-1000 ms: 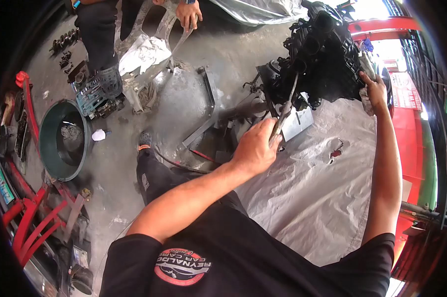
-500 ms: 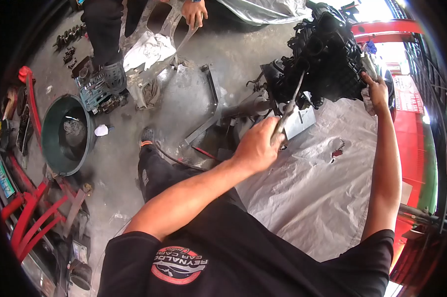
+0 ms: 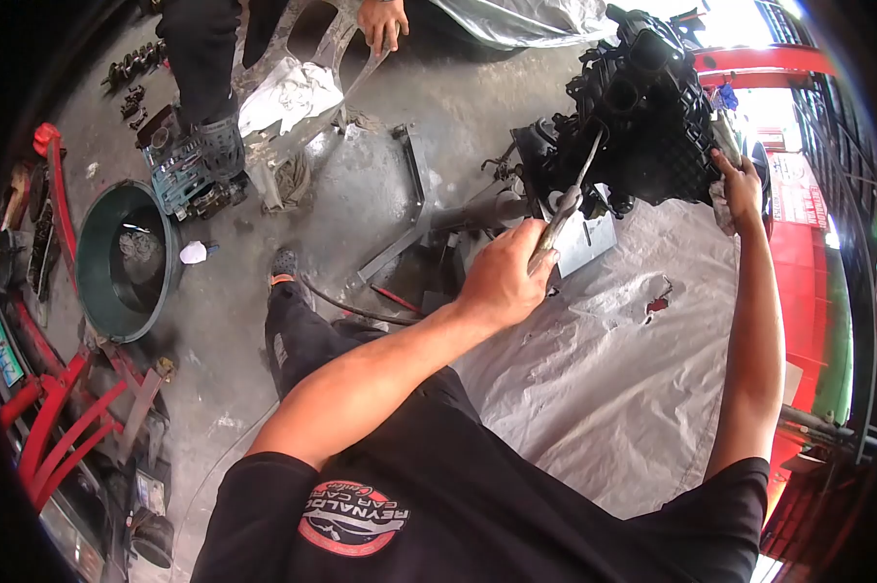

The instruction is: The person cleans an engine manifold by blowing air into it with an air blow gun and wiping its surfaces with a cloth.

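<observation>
My left hand [image 3: 505,274] is closed around the handle of an air blow gun [image 3: 560,214]. Its long thin nozzle points up into a black engine part [image 3: 642,121] that looks like an intake manifold, with round ports and a ribbed side. On the right edge of that part my right hand [image 3: 740,185] is closed, fingertips toward the black plastic. A greyish cloth or wrapping [image 3: 720,206] shows just under that hand. Whether the nozzle tip touches the manifold I cannot tell.
A grey cover sheet [image 3: 613,389] spreads below the manifold. Another person's hand [image 3: 384,21] rests on a plastic chair [image 3: 356,73] holding a white cloth [image 3: 288,95]. A green basin [image 3: 94,301], a teal socket set [image 3: 176,180] and red metal stands [image 3: 60,418] lie left.
The blow gun's nozzle has shifted slightly at the manifold, and my left hand has moved a little left. The view has drifted slightly. My right hand keeps its hold.
</observation>
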Demonstrator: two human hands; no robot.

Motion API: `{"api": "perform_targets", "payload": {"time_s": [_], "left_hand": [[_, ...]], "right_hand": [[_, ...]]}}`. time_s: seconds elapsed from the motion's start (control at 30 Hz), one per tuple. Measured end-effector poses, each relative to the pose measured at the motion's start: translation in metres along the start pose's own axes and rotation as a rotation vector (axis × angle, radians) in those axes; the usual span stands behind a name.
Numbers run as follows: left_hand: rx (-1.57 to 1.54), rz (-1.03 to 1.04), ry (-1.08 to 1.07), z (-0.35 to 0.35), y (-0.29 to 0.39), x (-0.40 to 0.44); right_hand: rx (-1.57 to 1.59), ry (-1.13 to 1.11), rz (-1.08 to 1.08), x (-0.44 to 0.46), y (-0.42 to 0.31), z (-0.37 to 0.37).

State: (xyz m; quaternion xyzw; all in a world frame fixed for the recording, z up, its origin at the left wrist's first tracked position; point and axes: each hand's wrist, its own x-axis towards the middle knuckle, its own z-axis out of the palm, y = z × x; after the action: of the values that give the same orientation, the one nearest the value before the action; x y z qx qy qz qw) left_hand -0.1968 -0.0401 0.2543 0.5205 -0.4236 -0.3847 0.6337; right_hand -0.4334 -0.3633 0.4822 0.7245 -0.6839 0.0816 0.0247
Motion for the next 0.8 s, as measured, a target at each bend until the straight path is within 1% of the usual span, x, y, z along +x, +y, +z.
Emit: {"api": "perform_targets", "payload": {"time_s": [0.07, 0.17, 0.2, 0.3, 0.33, 0.43, 0.47, 0.53, 0.57, 0.67, 0.8], "left_hand": [[-0.057, -0.050, -0.007, 0.008, 0.001, 0.003], [-0.059, -0.078, 0.000, 0.018, 0.003, -0.001], [-0.036, -0.031, 0.018, 0.023, -0.006, -0.001], [-0.078, -0.051, -0.014, 0.028, -0.016, 0.004], [-0.056, -0.014, 0.029, 0.032, -0.017, 0.005], [-0.090, -0.153, -0.013, 0.033, -0.004, 0.016], [-0.092, -0.101, 0.046, 0.038, -0.007, 0.016], [-0.075, -0.103, 0.028, 0.039, -0.012, 0.009], [-0.064, -0.101, 0.020, 0.036, -0.012, 0.006], [-0.091, 0.011, 0.002, 0.014, -0.007, -0.019], [0.007, -0.005, -0.032, -0.026, 0.002, -0.037]], "right_hand": [[-0.003, 0.024, -0.014, 0.004, 0.002, 0.002], [-0.019, 0.042, -0.013, 0.002, 0.001, 0.002], [-0.019, 0.030, -0.010, 0.000, 0.001, 0.001], [-0.033, 0.023, -0.021, 0.003, -0.002, -0.002], [-0.046, 0.030, -0.027, 0.004, 0.000, -0.001], [-0.051, 0.017, -0.040, 0.014, 0.012, 0.003], [-0.054, 0.015, -0.041, 0.013, 0.012, 0.003], [-0.064, 0.017, -0.039, 0.012, 0.009, 0.002], [-0.070, 0.023, -0.036, 0.011, 0.005, 0.001], [-0.076, 0.015, -0.052, 0.018, 0.015, 0.003], [-0.079, 0.022, -0.035, 0.010, 0.008, 0.002]]}}
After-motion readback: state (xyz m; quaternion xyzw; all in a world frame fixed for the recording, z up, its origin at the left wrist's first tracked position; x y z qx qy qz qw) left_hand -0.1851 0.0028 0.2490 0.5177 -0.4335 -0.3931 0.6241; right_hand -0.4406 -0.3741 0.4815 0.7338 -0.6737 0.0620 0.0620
